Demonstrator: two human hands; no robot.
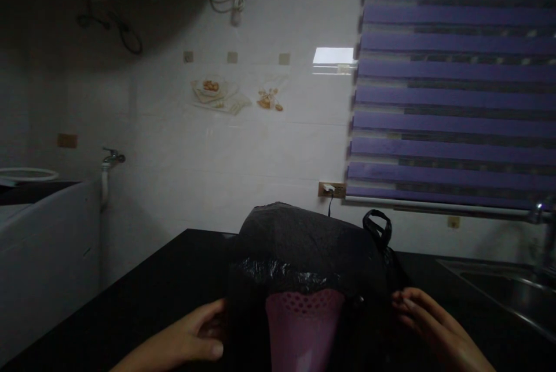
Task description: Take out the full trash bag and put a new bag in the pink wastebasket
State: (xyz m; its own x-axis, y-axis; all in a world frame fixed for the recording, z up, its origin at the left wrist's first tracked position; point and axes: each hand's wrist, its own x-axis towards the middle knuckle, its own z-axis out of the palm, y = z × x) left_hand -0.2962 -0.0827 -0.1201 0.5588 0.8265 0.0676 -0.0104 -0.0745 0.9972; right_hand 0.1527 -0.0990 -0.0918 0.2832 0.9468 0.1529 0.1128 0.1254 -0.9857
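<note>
A pink plastic bin (304,331) with rows of round holes near its rim stands in front of me at the bottom middle. Over its top and down both sides hangs a black plastic bag (304,239), puffed up at the back, with a looped handle (379,224) sticking up at the right. My left hand (191,334) is closed at the bag's left side, thumb and forefinger bent toward it; the other fingertips are hidden in the dark. On the right side, my right hand (434,320) pinches the bag between thumb and fingers.
Under the bin lies a dark countertop (182,267). A metal sink (499,291) with a faucet (542,215) is set in at the right. The tiled wall holds a plugged-in socket (330,189) behind the bag. A white washing machine (47,244) stands at the left.
</note>
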